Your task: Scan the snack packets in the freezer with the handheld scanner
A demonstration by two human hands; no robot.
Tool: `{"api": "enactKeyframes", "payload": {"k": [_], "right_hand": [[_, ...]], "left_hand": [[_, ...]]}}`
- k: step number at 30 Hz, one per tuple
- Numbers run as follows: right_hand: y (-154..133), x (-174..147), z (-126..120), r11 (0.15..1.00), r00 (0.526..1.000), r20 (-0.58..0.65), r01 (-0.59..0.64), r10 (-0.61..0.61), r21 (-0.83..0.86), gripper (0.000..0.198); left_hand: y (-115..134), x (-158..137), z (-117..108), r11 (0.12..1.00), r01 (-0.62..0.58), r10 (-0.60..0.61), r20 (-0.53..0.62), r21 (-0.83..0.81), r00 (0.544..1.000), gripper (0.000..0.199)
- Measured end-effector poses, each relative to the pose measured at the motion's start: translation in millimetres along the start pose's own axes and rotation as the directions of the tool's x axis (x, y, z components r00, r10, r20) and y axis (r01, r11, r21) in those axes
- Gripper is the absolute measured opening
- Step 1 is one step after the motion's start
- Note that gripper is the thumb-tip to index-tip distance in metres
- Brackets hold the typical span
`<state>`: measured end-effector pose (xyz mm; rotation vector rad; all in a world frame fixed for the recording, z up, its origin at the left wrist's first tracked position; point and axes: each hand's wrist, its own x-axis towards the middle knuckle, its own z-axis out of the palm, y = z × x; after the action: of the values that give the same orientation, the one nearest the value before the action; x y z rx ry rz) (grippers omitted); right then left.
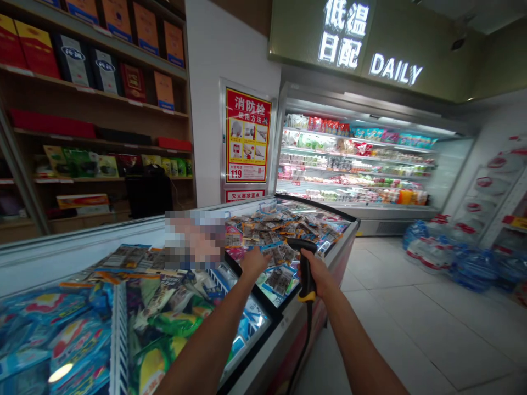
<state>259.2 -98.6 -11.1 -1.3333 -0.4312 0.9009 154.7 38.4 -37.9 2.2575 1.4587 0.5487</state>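
Note:
My right hand [317,271] is wrapped round the grip of a black and yellow barcode scanner [307,274]. The scanner's head is over the near right side of a spread of snack packets [284,227], and its cable hangs down in front of the freezer. These packets have dark contents and blue or orange edges, and they lie on the freezer's glass top. My left hand [254,262] reaches in among them, touching or just above the nearest ones. Its thumb side shows, but the other fingers are mostly hidden, as is anything in them.
The chest freezer [346,236] runs diagonally, with blue and green frozen packages [69,329] at left. A pixelated patch covers part of it. Shelves of boxes [107,71] stand behind, a lit dairy cooler [354,159] at the back, and large water bottles [473,266] on the floor at right.

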Motion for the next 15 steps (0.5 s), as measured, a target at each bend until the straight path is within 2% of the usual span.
{"api": "enactKeyframes", "payload": {"k": [2,5,9,12,15], "right_hand": [[-0.2,0.2,-3.4,1.000,1.000,-0.012,0.000,0.000,0.002,0.025],[-0.5,1.3,-7.5,1.000,1.000,-0.003,0.000,0.000,0.009,0.025],[-1.1,1.3,-8.2,1.000,1.000,-0.013,0.005,-0.005,-0.002,0.025],[-2.6,-2.9,-1.8,1.000,1.000,0.011,-0.017,0.017,-0.006,0.026],[-4.9,-10.1,10.1,0.998,0.994,0.097,-0.058,0.055,0.026,0.026]], "left_hand": [[11.6,-4.6,13.5,0.999,0.006,-0.005,-0.040,0.035,0.999,0.054],[16.2,-3.8,22.0,1.000,0.007,-0.005,-0.067,0.029,0.998,0.056],[5.1,12.2,21.2,0.979,0.114,-0.115,0.004,-0.166,0.993,0.048],[-8.6,23.9,14.8,0.937,0.061,-0.068,-0.008,-0.343,0.998,0.033],[-21.7,28.5,5.0,0.913,0.001,-0.018,-0.038,-0.407,0.999,0.031]]}}
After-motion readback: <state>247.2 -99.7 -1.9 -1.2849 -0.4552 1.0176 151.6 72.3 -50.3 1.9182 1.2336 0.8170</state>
